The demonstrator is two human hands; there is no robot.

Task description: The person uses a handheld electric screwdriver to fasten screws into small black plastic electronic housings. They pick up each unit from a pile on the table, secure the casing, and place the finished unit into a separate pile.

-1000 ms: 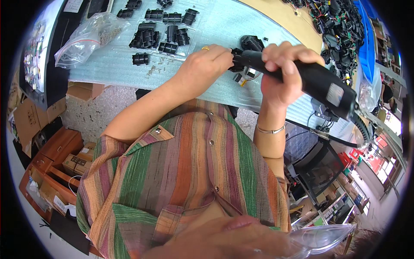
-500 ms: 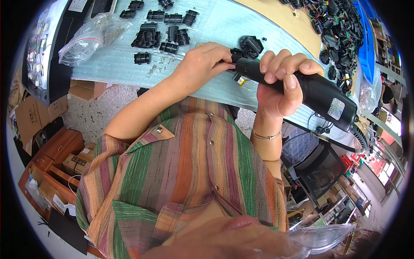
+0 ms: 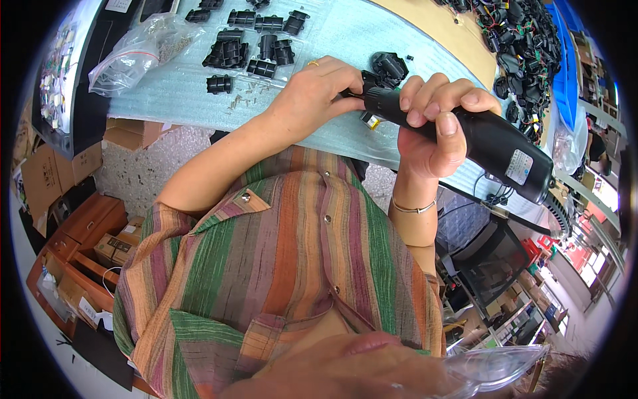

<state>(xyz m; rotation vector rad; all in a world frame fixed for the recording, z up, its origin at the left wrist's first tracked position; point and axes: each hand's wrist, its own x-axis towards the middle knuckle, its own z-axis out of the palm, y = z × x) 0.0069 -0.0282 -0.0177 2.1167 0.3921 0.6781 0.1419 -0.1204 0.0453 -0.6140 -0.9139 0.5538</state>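
Observation:
My right hand (image 3: pixel 438 126) is wrapped around a black electric screwdriver (image 3: pixel 495 149), held nearly level with its nose pointing left. At that nose, my left hand (image 3: pixel 319 93) pinches a black plastic part (image 3: pixel 367 81), most of it hidden behind the fingers and the tool. The screwdriver's bit does not show. Just beyond the hands lies a black rounded housing (image 3: pixel 388 66). Under the tool, on the table, sits a small piece with a yellow patch (image 3: pixel 371 120).
Several black plastic housings (image 3: pixel 267 50) lie at the far left of the pale-blue mat (image 3: pixel 332 40), with loose small screws (image 3: pixel 244 98) near them. A clear bag (image 3: pixel 136 60) holds more screws. Black wired assemblies (image 3: pixel 522 60) are heaped at far right. The tool's coiled cord (image 3: pixel 561 216) trails right.
Both hands keep nearly the same pose, the screwdriver's nose still at the black part. The whole view has shifted only slightly.

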